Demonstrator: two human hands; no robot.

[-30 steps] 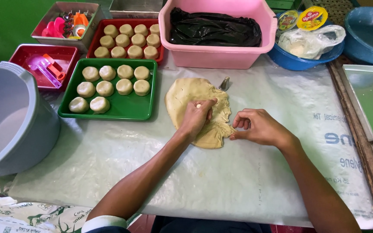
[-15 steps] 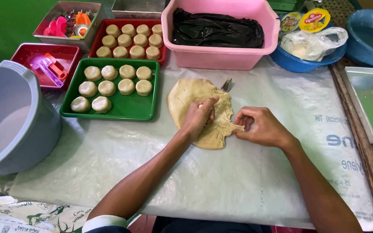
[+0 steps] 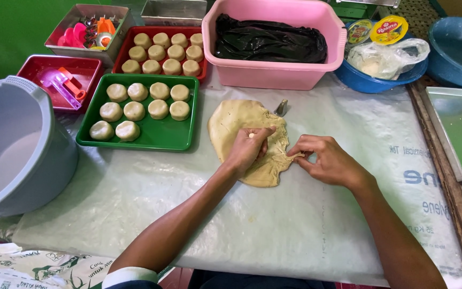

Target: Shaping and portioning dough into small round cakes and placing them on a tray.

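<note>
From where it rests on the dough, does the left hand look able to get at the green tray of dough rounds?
Probably yes. The left hand lies on the dough sheet, the green tray sits just beside it, and only bare table covering lies between them.

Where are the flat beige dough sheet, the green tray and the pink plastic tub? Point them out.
flat beige dough sheet (image 3: 233, 120), head view, bare upper left part.
green tray (image 3: 159, 136), head view, bare floor.
pink plastic tub (image 3: 274, 75), head view, front wall.
</note>
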